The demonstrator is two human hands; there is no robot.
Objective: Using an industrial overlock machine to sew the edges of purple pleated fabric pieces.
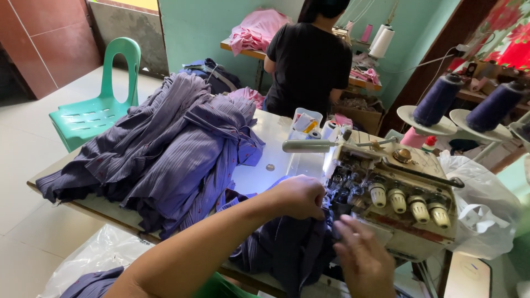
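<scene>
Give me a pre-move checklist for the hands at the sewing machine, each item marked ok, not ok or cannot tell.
1. Left hand closed on the dark purple fabric next to the needle area: ok.
2. Right hand open, fingers spread in front of the sewing machine: ok, holds nothing.
3. Fingers away from the needle: cannot tell, the left hand hides it.
4. Work light on the table: ok, bright patch visible.
5. Thread cones standing upright on their stands: ok.
6. Pile of purple garments resting on the table, part draping over the edge: ok.
</scene>
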